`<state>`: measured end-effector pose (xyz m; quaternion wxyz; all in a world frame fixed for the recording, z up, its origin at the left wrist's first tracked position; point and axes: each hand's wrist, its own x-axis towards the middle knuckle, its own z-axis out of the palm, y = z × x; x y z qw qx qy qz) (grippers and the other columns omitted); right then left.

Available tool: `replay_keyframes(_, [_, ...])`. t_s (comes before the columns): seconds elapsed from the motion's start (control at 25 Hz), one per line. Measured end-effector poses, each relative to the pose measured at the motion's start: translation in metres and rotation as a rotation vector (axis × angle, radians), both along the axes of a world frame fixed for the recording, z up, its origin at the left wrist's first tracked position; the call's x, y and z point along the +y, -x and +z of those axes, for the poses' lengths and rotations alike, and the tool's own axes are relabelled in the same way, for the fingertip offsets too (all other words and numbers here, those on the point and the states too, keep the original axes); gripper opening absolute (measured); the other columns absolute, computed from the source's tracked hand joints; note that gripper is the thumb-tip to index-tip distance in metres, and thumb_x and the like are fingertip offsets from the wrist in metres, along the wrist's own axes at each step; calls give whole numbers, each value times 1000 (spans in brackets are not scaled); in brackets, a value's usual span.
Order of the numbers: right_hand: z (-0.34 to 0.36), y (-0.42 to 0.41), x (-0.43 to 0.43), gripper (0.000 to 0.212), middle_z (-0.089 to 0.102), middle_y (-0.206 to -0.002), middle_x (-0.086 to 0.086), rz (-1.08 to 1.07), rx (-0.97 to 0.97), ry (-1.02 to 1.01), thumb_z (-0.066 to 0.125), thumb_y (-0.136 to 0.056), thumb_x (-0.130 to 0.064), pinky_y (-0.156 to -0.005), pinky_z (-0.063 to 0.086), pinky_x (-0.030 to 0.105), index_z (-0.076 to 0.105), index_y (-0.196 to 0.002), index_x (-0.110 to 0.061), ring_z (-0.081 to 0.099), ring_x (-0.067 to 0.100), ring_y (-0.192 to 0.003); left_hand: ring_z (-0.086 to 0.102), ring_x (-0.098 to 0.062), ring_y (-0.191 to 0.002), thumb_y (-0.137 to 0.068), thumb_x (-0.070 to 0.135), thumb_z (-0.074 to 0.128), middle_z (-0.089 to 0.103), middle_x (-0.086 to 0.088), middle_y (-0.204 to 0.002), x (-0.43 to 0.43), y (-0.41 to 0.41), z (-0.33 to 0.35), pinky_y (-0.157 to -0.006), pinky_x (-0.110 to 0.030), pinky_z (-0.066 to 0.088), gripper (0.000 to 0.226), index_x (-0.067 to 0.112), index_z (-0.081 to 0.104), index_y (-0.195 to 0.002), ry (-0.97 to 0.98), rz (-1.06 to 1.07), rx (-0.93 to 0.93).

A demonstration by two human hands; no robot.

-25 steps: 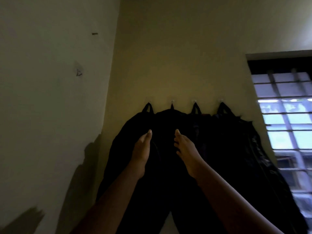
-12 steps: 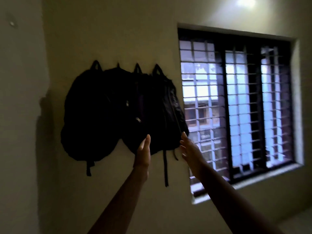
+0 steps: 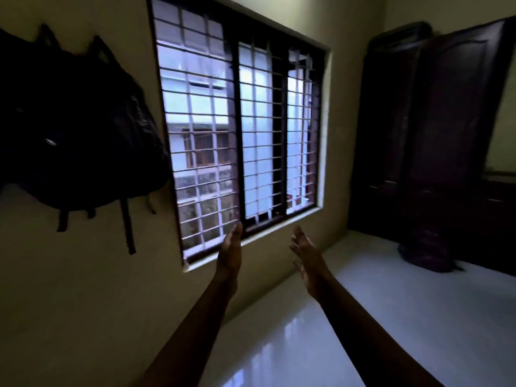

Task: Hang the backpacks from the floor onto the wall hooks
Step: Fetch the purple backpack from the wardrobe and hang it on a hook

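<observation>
Black backpacks (image 3: pixel 75 129) hang side by side from hooks on the wall at the far left, their straps dangling below. One dark backpack (image 3: pixel 425 251) sits on the floor at the right, against the wardrobe. My left hand (image 3: pixel 230 247) and my right hand (image 3: pixel 305 251) are stretched out in front of me below the window, fingers straight and apart, holding nothing. Both hands are well clear of the hung backpacks and of the one on the floor.
A barred window (image 3: pixel 240 129) fills the middle of the wall. A dark wooden wardrobe (image 3: pixel 435 129) stands in the right corner. Pale glossy floor tiles (image 3: pixel 363 317) spread between me and the wardrobe.
My view has swung to the right, from the hung backpacks to the window and wardrobe. My hands have left the hanging backpacks and stay empty in front of me.
</observation>
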<state>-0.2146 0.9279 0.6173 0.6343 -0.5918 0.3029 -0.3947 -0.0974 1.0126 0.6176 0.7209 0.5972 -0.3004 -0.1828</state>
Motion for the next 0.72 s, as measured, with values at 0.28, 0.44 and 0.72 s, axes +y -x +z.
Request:
replay_keyframes(0.28, [-47, 203, -105, 60, 38, -150, 7, -208, 3, -91, 41, -92, -50, -111, 30, 41, 34, -143, -19, 39, 24, -135, 39, -23, -136, -98, 30, 37, 43, -10, -147, -133, 188, -51, -116, -37, 26, 46, 12, 40, -140, -29, -289, 94])
replay_keyframes(0.44, [-63, 274, -185, 61, 38, -149, 13, -328, 16, -123, 40, -92, -51, -111, 31, 42, 35, -143, -18, 39, 29, -135, 36, -22, -138, -97, 38, 37, 39, -8, -149, -219, 259, -59, -116, -37, 25, 50, 14, 38, -141, -66, -419, 127])
replay_keyframes(0.72, [-75, 324, -366, 65, 36, -150, 10, -452, 33, -166, 40, -91, -53, -108, 33, 39, 31, -145, -18, 38, 26, -135, 28, -22, -142, -97, 42, 34, 32, -6, -153, -414, 309, -71, -117, -38, 18, 55, 14, 32, -144, -144, -533, 140])
